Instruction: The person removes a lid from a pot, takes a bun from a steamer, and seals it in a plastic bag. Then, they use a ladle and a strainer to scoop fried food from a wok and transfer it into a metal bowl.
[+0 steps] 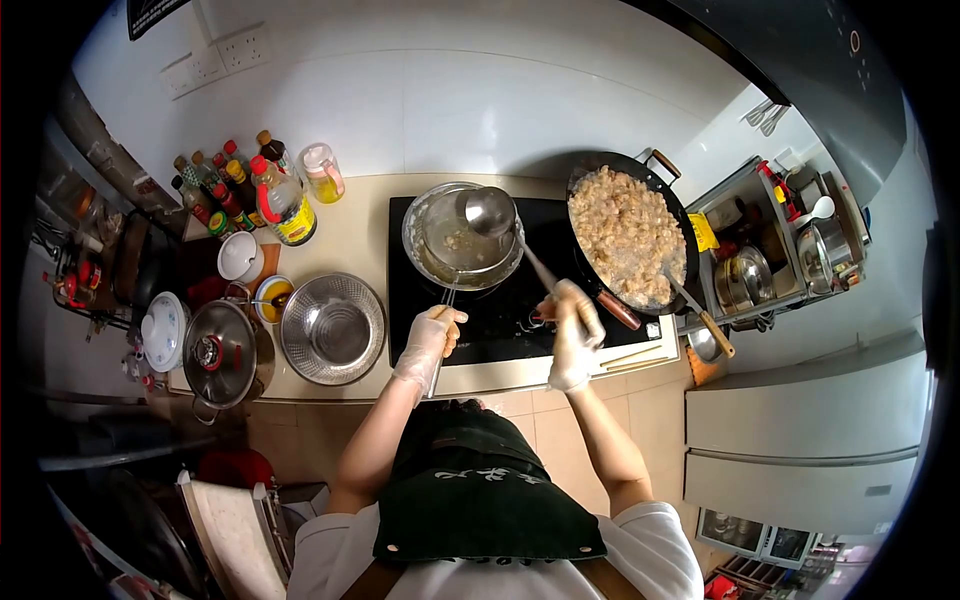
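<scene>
My left hand [428, 346], in a clear plastic glove, is closed around the thin metal handle of a mesh strainer [458, 256]. The strainer's bowl sits inside a metal pot [412, 262] on the black cooktop, with some pale bits in it. My right hand [573, 338], also gloved and slightly blurred, grips the handle of a metal ladle [490, 211]. The ladle's bowl is over the far right part of the strainer. To the right, a black wok [655, 170] is heaped with browned, chopped food [625, 235], and a wooden-handled spatula [712, 330] leans in it.
A perforated metal basin [368, 330] and a lidded pot [222, 345] stand left of the cooktop [490, 340]. Bottles [290, 205] crowd the back left corner. A metal shelf [770, 300] with bowls is at the right, near a white fridge [800, 430].
</scene>
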The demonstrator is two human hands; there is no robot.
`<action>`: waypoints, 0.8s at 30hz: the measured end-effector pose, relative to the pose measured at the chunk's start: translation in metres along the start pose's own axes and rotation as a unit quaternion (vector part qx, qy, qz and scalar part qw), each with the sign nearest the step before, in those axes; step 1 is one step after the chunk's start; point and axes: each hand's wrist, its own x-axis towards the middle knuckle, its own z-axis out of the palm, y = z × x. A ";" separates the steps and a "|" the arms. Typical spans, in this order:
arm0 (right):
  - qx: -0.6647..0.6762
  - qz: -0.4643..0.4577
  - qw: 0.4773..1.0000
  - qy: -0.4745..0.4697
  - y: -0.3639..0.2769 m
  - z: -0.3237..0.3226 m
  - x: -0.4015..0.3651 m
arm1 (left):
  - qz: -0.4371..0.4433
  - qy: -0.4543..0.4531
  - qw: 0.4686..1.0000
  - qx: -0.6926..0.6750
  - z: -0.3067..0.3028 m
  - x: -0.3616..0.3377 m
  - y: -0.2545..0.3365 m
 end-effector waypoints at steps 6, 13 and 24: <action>0.299 0.221 0.921 0.118 0.024 -0.061 0.058 | -0.006 -0.008 1.000 0.002 0.001 0.001 0.002; 0.023 0.048 0.973 0.223 -0.042 -0.134 0.089 | -0.014 0.010 1.000 -0.002 0.006 0.001 0.006; 0.041 0.121 0.921 0.369 -0.010 -0.190 0.099 | -0.022 0.027 0.999 0.021 0.010 0.004 0.007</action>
